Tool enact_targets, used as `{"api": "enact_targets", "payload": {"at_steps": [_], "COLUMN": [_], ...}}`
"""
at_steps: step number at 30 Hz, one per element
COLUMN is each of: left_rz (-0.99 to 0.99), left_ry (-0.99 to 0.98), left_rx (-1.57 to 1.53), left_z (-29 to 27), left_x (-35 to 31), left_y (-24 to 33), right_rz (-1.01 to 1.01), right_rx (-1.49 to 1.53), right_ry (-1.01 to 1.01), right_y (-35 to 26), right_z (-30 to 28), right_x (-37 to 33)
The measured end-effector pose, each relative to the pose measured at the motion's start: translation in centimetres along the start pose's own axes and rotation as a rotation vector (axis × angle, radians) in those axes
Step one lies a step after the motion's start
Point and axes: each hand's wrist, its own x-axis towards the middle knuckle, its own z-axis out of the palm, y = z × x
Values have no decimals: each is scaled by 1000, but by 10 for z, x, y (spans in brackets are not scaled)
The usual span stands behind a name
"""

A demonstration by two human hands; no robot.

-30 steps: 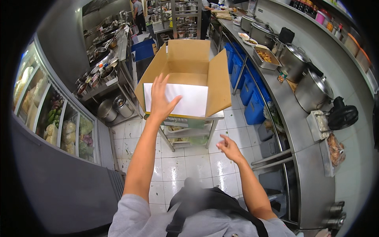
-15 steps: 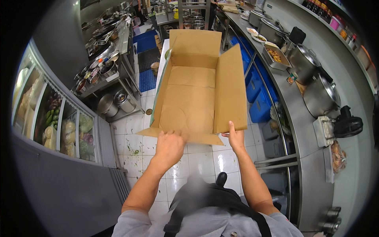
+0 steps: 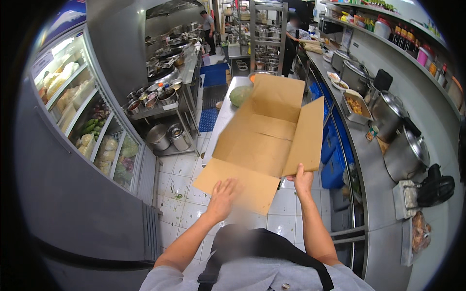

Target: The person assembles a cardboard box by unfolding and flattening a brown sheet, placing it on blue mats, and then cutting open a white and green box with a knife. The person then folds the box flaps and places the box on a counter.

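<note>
An open cardboard box (image 3: 272, 133) is in front of me, its flaps folded outward and its inside bare. My right hand (image 3: 303, 182) grips the near corner of the right flap (image 3: 307, 138), thumb on top and fingers underneath. On the near flap (image 3: 252, 191) lies my left hand (image 3: 222, 199), fingers stretched out and slightly blurred. Behind the box's left side, a white table (image 3: 224, 119) carries a large green melon (image 3: 240, 96).
A glass-door fridge (image 3: 92, 116) with vegetables stands left. Along the right runs a steel counter (image 3: 361, 160) with large pots (image 3: 407, 155) and a food tray (image 3: 357, 107). Blue bins (image 3: 334, 157) sit below it. Two people are at the back. Scraps litter the tiled floor (image 3: 177, 194).
My left hand has gone from curled on the near flap to fingers stretched out on it. That flap now hangs outward toward me. The view has tilted up, bringing the melon fully into sight.
</note>
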Motion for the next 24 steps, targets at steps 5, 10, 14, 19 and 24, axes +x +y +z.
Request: {"api": "enact_targets", "payload": {"at_steps": [5,10,14,19,24], "left_rz": [54,-2,-563,-1030,-1617], "left_ry": [232,546,631,877,914], "left_rx": [-190,-453,-973,-1452,-1649], "left_z": [-5,-34,-66,26,175], "left_x": [6,49,67,50,-44], "left_y": [7,21,37,12,-49], "right_rz": [356,227,385,-245,-334], "right_rx": [587,630,710,-235,-311], "right_ry": [-42,-89,-101,-225,-570], "right_y": [-49,-64,-47,-105,-141], "right_z": [-39,-106,-98,-71,-19], "right_x": [-12,-3,0,35,36]}}
